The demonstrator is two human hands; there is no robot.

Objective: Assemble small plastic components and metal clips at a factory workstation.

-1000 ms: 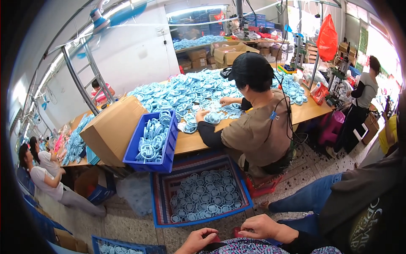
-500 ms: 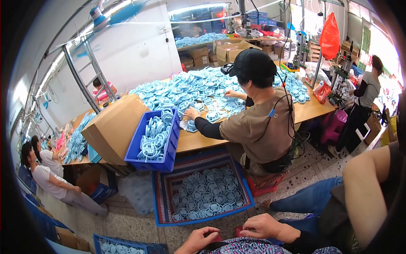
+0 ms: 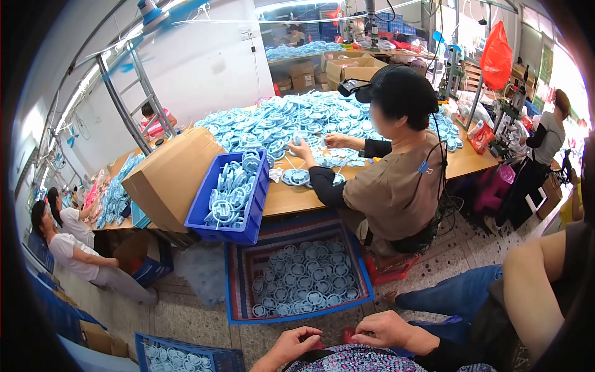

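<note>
My left hand (image 3: 294, 345) and my right hand (image 3: 385, 329) rest low in front of me, at the patterned cloth (image 3: 365, 359) over my lap. Fingers on both are loosely bent, with no held thing visible. Small patches of red (image 3: 348, 335) show by the fingertips; I cannot make out what they are. Beyond my hands, a blue-rimmed crate (image 3: 300, 317) with a striped lining stands on the floor, holding many round pale-blue plastic pieces (image 3: 310, 273). Another blue crate (image 3: 226, 359) with similar pieces stands at the lower left.
A seated co-worker (image 3: 396, 192) handles pale-blue pieces at the wooden table (image 3: 291, 201), which bears a large heap (image 3: 279, 127). A blue bin (image 3: 251, 230) and cardboard box (image 3: 167, 180) sit at its edge. Another person's bare arm (image 3: 533, 297) is close on my right.
The seated co-worker has raised their hands from the table and turned their head leftward. My view has shifted slightly; my own hands stay in nearly the same pose.
</note>
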